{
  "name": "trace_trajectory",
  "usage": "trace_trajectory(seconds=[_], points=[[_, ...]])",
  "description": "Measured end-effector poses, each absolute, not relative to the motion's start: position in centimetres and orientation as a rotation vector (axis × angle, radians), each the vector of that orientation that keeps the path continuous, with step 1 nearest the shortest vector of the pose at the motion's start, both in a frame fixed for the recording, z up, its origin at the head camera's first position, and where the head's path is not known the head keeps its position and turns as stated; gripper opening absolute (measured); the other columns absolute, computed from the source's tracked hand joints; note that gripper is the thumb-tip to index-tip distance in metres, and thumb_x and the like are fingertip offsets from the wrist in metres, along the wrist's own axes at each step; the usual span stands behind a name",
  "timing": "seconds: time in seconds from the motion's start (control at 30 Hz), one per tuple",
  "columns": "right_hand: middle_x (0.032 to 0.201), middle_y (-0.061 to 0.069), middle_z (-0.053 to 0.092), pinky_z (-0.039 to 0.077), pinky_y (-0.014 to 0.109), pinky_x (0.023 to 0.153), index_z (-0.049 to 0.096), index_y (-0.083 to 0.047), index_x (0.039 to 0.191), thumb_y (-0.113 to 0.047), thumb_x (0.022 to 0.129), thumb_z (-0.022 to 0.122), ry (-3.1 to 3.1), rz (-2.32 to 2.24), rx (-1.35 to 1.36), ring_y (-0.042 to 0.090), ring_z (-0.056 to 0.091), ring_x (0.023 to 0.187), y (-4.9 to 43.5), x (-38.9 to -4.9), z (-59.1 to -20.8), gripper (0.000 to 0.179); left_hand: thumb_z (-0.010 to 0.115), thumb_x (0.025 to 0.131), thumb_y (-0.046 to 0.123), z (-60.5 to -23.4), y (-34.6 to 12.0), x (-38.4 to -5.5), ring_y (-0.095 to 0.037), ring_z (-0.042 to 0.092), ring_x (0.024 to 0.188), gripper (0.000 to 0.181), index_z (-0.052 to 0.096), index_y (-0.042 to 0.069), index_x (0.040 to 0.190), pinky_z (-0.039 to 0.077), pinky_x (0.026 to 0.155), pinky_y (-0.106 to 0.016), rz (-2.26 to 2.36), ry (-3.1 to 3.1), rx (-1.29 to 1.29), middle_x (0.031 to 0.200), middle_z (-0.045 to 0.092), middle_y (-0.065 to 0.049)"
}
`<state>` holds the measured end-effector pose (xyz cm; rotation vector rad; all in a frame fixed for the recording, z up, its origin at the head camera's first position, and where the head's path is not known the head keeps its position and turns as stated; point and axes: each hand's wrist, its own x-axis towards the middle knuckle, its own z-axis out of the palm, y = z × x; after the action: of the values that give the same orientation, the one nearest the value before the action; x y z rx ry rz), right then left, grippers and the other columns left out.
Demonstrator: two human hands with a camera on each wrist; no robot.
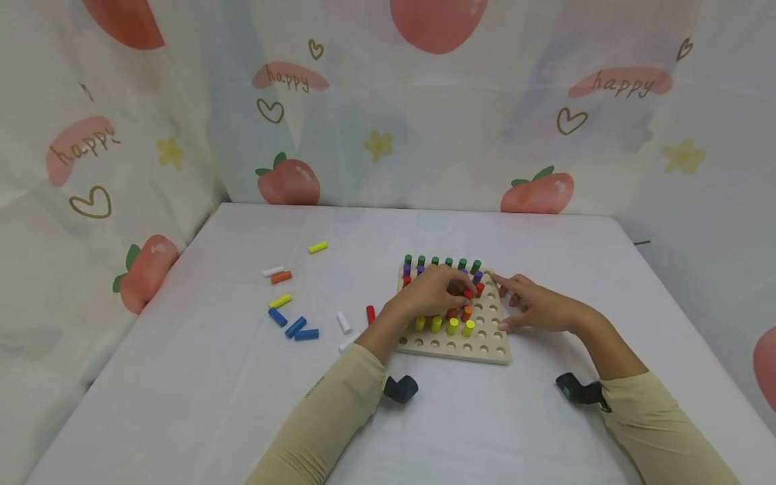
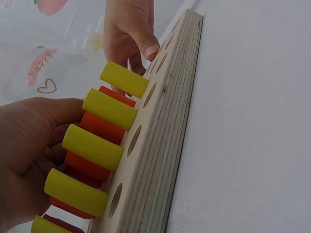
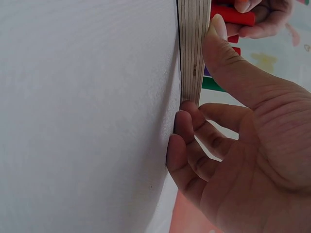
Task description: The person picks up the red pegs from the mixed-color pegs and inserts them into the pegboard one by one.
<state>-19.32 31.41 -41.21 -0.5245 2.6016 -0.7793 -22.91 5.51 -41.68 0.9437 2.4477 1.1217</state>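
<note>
A wooden pegboard (image 1: pixel 455 354) lies on the white table, carrying rows of green pegs (image 1: pixel 448 262), purple pegs (image 1: pixel 477 276), red, orange and yellow pegs (image 1: pixel 453 327). Over its middle, my left hand (image 1: pixel 432 291) pinches a red peg (image 3: pixel 238 15) between thumb and fingertips, near an orange peg (image 1: pixel 466 312). The left palm and wrist hide part of the rows. My right hand (image 1: pixel 545 306) holds the board's right side, its thumb (image 3: pixel 218 34) on the edge and its bent fingers (image 3: pixel 187 124) around the far corner. Bare holes show along the front and right.
Left of the board lie loose pegs: several blue pegs (image 1: pixel 306 334), white pegs (image 1: pixel 343 322), yellow pegs (image 1: pixel 318 247), an orange peg (image 1: pixel 281 277) and a red peg (image 1: pixel 370 314). Patterned cloth (image 1: pixel 424 108) hangs behind the table. Each wrist wears a black camera (image 1: pixel 401 389).
</note>
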Motion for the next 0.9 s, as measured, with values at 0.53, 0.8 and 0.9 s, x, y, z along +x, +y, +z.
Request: trace_trajectory(seconds=[0.53,0.8,0.9], points=[[0.127,0.012,0.046,0.051,0.039,0.086,0.025,-0.001,0.162,-0.037,0.087,0.084,2.595,-0.783,-0.513,0.029,0.047,0.11,31.05,-19.19,-40.86,0.102,0.076,0.097,0.013,-41.81,5.67,-22.94,-0.005,0.063,0.088,0.016,0.078,0.015,0.112,0.051,0.082,-0.017,1.112,2.462,0.92,0.099,0.072,0.009],[0.126,0.012,0.047,0.05,0.038,0.086,0.025,-0.001,0.162,-0.036,0.087,0.084,2.599,-0.776,-0.52,0.028,0.047,0.109,31.18,-19.29,-40.99,0.102,0.076,0.096,0.013,-41.75,5.64,-22.97,-0.003,0.064,0.089,0.017,0.077,0.014,0.113,0.051,0.085,-0.017,1.098,2.458,0.923,0.1,0.072,0.009],[0.126,0.012,0.047,0.05,0.038,0.086,0.025,-0.001,0.162,-0.037,0.087,0.084,2.599,-0.779,-0.523,0.028,0.047,0.109,31.21,-19.29,-41.0,0.102,0.076,0.096,0.012,-41.76,5.64,-23.06,-0.003,0.063,0.089,0.017,0.077,0.013,0.113,0.051,0.084,-0.017,1.101,2.448,0.931,0.101,0.072,0.009]])
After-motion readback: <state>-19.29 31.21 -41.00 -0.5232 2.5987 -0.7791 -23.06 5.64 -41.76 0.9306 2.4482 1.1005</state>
